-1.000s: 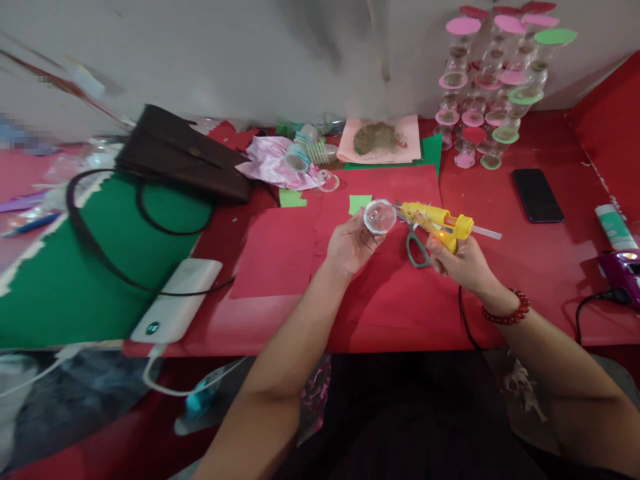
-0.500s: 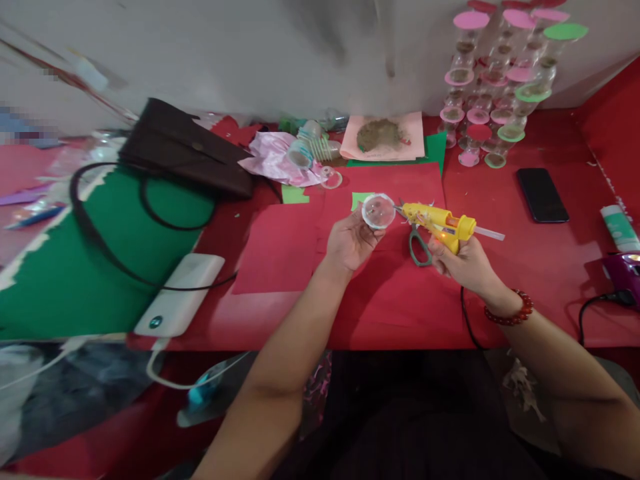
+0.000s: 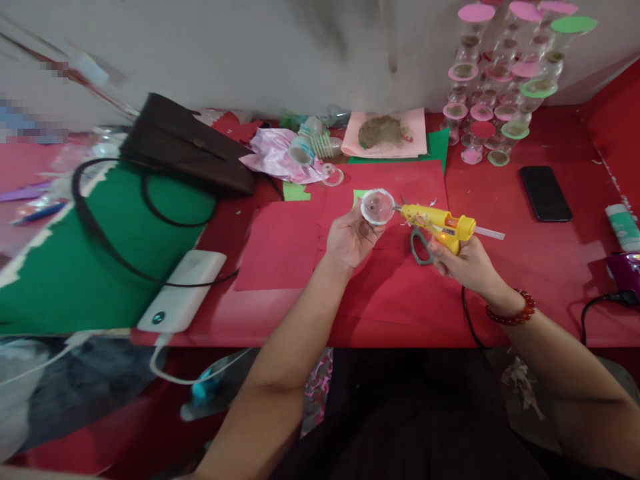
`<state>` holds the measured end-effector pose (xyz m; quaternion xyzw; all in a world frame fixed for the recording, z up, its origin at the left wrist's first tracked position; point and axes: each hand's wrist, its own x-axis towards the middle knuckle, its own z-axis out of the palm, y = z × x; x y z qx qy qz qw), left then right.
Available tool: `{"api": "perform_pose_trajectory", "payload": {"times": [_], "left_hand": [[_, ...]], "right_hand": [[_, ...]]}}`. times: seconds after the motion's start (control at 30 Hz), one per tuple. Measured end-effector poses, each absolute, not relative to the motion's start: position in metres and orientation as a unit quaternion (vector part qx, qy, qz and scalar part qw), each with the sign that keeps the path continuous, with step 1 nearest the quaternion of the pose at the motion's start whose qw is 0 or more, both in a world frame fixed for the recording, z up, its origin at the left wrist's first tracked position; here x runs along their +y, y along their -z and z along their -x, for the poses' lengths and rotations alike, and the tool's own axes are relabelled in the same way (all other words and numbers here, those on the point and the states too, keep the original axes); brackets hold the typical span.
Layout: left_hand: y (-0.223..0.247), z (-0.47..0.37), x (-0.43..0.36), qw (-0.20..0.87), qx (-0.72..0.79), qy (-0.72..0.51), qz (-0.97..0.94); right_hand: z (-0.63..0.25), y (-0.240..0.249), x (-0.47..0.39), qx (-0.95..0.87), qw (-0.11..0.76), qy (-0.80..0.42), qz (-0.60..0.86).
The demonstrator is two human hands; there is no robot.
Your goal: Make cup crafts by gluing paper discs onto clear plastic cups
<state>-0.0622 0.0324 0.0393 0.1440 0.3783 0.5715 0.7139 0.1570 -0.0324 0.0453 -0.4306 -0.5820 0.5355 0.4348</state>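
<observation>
A small clear plastic cup (image 3: 378,207) is held in my left hand (image 3: 351,239), its round opening turned up toward me and a whitish line along the rim. My right hand (image 3: 463,261) grips a yellow hot glue gun (image 3: 429,220), with a small orange light glowing near the handle. The gun's nozzle is at the right side of the cup's rim, and a clear glue stick (image 3: 490,233) pokes out of its back end. Under the gun lie scissors (image 3: 421,247) with dark grey-green handles, partly hidden. Red paper sheets (image 3: 280,247) lie beneath my hands.
Stacked clear hourglass-shaped cups with pink and green discs (image 3: 483,113) stand at the back right. A phone (image 3: 545,193) lies nearby. Behind are sand on pink paper (image 3: 383,132) and nested cups (image 3: 320,141). Leftward are a dark bag (image 3: 187,147) and a white power bank (image 3: 183,293).
The view has shifted slightly. My hands keep nearly the same pose, with the glue gun's nozzle still at the cup's rim.
</observation>
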Motion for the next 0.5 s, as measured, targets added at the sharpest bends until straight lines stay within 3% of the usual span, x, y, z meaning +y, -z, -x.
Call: {"api": "perform_pose_trajectory", "payload": {"times": [0.5], "left_hand": [[-0.0418,0.0616,0.0326,0.707,0.366,-0.587,-0.148]], "right_hand": [[-0.1564,-0.0448,-0.0326,-0.594,0.431,-0.527,0.428]]}}
